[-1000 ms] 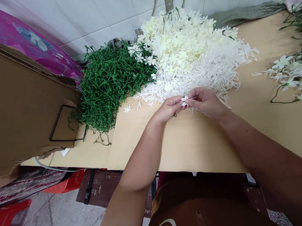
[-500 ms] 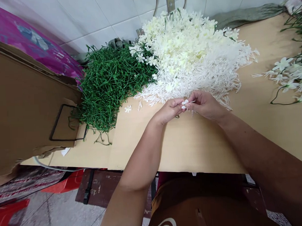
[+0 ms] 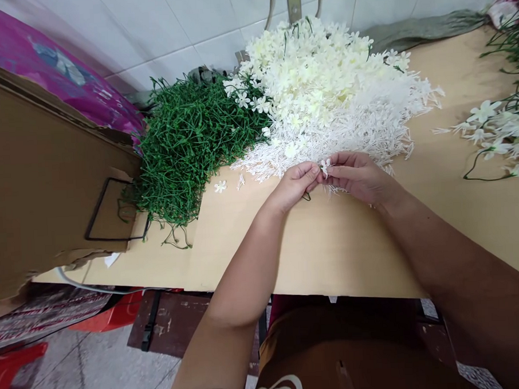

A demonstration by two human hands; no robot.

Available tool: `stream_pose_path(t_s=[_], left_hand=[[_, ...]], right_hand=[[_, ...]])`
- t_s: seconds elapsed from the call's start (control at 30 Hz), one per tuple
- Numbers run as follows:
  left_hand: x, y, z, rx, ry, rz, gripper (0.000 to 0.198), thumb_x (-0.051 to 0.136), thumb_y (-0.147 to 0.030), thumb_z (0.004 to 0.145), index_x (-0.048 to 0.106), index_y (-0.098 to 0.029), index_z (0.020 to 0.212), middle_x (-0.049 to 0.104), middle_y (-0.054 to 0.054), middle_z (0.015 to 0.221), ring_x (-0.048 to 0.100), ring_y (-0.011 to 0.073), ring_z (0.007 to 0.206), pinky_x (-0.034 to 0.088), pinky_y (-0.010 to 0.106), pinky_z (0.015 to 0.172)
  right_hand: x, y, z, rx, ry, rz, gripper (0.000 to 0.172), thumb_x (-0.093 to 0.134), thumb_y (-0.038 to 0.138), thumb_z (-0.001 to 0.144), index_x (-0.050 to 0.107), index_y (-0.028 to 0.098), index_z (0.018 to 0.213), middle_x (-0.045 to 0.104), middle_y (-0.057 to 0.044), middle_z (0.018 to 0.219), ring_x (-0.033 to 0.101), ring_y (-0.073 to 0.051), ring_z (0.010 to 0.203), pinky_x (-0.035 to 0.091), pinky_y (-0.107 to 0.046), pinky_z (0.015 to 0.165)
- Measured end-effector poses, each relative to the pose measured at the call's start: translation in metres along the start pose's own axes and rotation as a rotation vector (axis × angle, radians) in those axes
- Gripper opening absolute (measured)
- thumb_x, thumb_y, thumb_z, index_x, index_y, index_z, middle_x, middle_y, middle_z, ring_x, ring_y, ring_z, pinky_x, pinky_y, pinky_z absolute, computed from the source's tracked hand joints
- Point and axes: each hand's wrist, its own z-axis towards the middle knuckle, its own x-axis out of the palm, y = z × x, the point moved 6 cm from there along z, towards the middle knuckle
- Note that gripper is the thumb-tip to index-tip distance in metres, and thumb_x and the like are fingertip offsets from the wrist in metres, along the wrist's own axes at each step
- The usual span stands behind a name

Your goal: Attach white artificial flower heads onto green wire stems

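Note:
My left hand [image 3: 301, 180] pinches a thin green plastic stem [image 3: 306, 197], whose lower end curls out beneath the fingers. Close against it, my right hand [image 3: 352, 174] has its fingertips closed on a small white artificial flower [image 3: 325, 166] at the stem's top. Just behind both hands lies a heap of white stamen sticks [image 3: 368, 126], with a mound of cream-white flower heads [image 3: 310, 72] on and behind it. To the left of these spreads a pile of green stems [image 3: 192, 140].
A cardboard box [image 3: 47, 169] with a black wire frame [image 3: 91, 216] stands at the left. One loose flower [image 3: 220, 186] lies on the tabletop [image 3: 254, 263]. Flowers on stems [image 3: 497, 132] lie at the right. Tiled wall [image 3: 157, 27] rises behind; red stools [image 3: 13, 371] are below.
The flower between my hands has turned and shifted slightly right. My right fingers have moved from the thin white stick beside it onto the flower; more green stem shows under my left hand.

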Motion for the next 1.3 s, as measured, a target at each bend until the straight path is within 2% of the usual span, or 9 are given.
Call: stream_pose_path(t_s=[0.2, 0.37, 0.5, 0.67, 0.93, 1.13, 1.3], left_hand=[[0.001, -0.004, 0.001, 0.013, -0.063, 0.008, 0.03, 0.058, -0.036, 0.088, 0.055, -0.014, 0.068, 0.043, -0.005, 0.056, 0.029, 0.0051, 0.049, 0.023, 0.022, 0.05], [-0.002, -0.004, 0.001, 0.007, -0.055, 0.048, 0.017, 0.052, -0.02, 0.082, 0.056, -0.014, 0.066, 0.045, -0.004, 0.058, 0.031, 0.0064, 0.051, 0.023, 0.024, 0.052], [-0.001, -0.004, 0.0, -0.001, -0.016, 0.096, 0.019, 0.051, -0.024, 0.079, 0.056, -0.015, 0.064, 0.039, -0.004, 0.053, 0.029, 0.0074, 0.051, 0.02, 0.025, 0.052], [0.002, -0.004, 0.0, -0.045, 0.013, 0.094, 0.016, 0.051, -0.025, 0.075, 0.054, -0.015, 0.062, 0.045, -0.003, 0.055, 0.028, 0.0065, 0.048, 0.019, 0.025, 0.05], [0.001, -0.003, 0.002, -0.068, 0.018, 0.15, 0.017, 0.05, -0.022, 0.073, 0.053, -0.016, 0.057, 0.04, -0.004, 0.05, 0.028, 0.0073, 0.048, 0.021, 0.025, 0.049], [0.0, -0.005, -0.001, -0.049, 0.028, 0.106, 0.021, 0.057, -0.028, 0.079, 0.054, -0.016, 0.062, 0.036, -0.005, 0.052, 0.028, 0.0072, 0.05, 0.023, 0.022, 0.048], [0.0, -0.004, -0.004, -0.048, 0.04, 0.063, 0.031, 0.068, -0.042, 0.08, 0.056, -0.015, 0.068, 0.042, -0.004, 0.058, 0.033, 0.0068, 0.053, 0.026, 0.021, 0.047]], right_hand=[[-0.006, 0.0, 0.002, 0.01, -0.035, -0.02, 0.033, 0.093, 0.032, 0.055, 0.065, 0.019, 0.068, 0.065, 0.001, 0.068, 0.061, -0.01, 0.066, 0.052, -0.027, 0.069], [-0.006, 0.002, 0.0, 0.09, -0.031, -0.037, 0.033, 0.092, 0.029, 0.053, 0.063, 0.019, 0.067, 0.063, 0.002, 0.063, 0.058, -0.01, 0.061, 0.049, -0.025, 0.062], [-0.004, 0.003, -0.002, 0.126, -0.009, -0.054, 0.033, 0.092, 0.028, 0.052, 0.063, 0.018, 0.065, 0.062, 0.002, 0.06, 0.057, -0.009, 0.059, 0.047, -0.024, 0.059], [-0.001, 0.003, -0.004, 0.139, 0.023, -0.104, 0.032, 0.088, 0.028, 0.058, 0.058, 0.018, 0.061, 0.059, 0.002, 0.057, 0.056, -0.009, 0.056, 0.044, -0.024, 0.055], [-0.001, 0.004, -0.002, 0.091, -0.058, -0.187, 0.031, 0.086, 0.026, 0.058, 0.056, 0.018, 0.06, 0.057, 0.004, 0.052, 0.053, -0.008, 0.052, 0.041, -0.023, 0.05], [0.004, 0.014, -0.005, -0.042, -0.091, -0.325, 0.03, 0.087, 0.027, 0.064, 0.058, 0.018, 0.063, 0.062, 0.002, 0.055, 0.056, -0.008, 0.054, 0.047, -0.022, 0.054], [0.002, 0.012, -0.004, -0.053, -0.073, -0.28, 0.037, 0.09, 0.038, 0.06, 0.059, 0.019, 0.068, 0.066, 0.0, 0.061, 0.063, -0.011, 0.06, 0.056, -0.026, 0.062]])
